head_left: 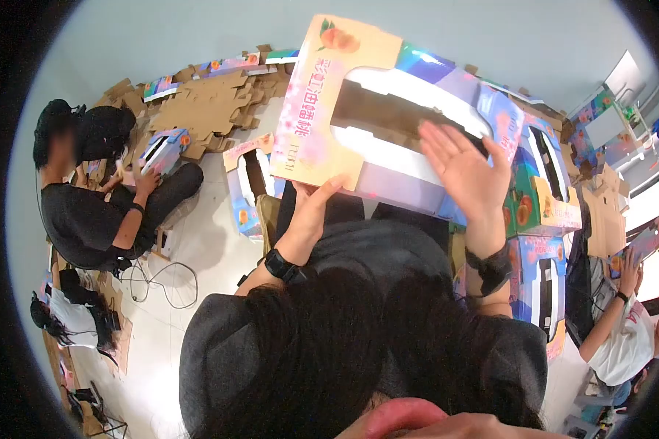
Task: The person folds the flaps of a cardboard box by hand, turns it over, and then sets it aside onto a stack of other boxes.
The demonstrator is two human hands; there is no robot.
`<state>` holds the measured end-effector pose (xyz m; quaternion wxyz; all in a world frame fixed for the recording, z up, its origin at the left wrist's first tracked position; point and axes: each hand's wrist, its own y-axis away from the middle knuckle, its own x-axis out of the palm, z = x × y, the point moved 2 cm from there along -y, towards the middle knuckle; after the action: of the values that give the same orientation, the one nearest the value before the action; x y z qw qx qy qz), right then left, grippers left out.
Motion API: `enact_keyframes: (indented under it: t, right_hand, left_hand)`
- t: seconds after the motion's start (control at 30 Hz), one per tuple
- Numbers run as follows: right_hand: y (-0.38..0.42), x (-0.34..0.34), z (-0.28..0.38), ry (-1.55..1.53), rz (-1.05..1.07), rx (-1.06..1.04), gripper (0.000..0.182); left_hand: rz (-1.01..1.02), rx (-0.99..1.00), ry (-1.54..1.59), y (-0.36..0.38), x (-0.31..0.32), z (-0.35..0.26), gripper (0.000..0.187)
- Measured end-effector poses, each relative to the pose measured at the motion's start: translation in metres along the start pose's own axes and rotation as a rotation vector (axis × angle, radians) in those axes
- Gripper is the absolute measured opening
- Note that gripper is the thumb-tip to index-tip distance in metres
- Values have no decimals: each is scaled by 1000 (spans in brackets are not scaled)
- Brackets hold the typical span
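A printed cardboard box (322, 110) with peach pictures, pink and purple panels and a long window in its top is held up before my chest, slightly tilted. My left hand (313, 208) grips its lower left edge, thumb on the front face, other fingers hidden behind. Over the box's right part is my right hand (467, 172), palm showing and fingers spread, with nothing held in it; whether it touches the box I cannot tell. Brown cardboard shows through the window.
Flattened cardboard (205, 110) lies at the back left. Similar boxes stand at the left (249, 179) and stacked at the right (538, 274). A seated person (88, 219) at the left handles another box. People in white shirts are at far left and right. A cable (161, 282) crosses the floor.
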<state>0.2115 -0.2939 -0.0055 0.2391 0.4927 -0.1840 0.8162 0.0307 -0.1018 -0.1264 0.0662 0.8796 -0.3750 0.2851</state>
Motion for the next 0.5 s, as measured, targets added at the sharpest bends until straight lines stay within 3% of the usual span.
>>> enact_keyframes:
  t: [0.03,0.07,0.2,0.37,0.5]
  right_hand:
    - [-2,1,5,-3,-58,-58,62]
    - [-6,1,13,62,-90,-97,76]
    - [-1,10,37,-80,18,72,96]
    - [10,21,45,-50,143,50,95]
    - [13,13,40,33,241,46,96]
  left_hand:
    - [36,0,-3,1,-1,-2,76]
    - [73,0,-7,4,0,-4,80]
    - [93,65,-82,11,13,-18,69]
    - [280,183,-374,11,-2,-20,50]
    - [387,325,-773,1,-2,-36,49]
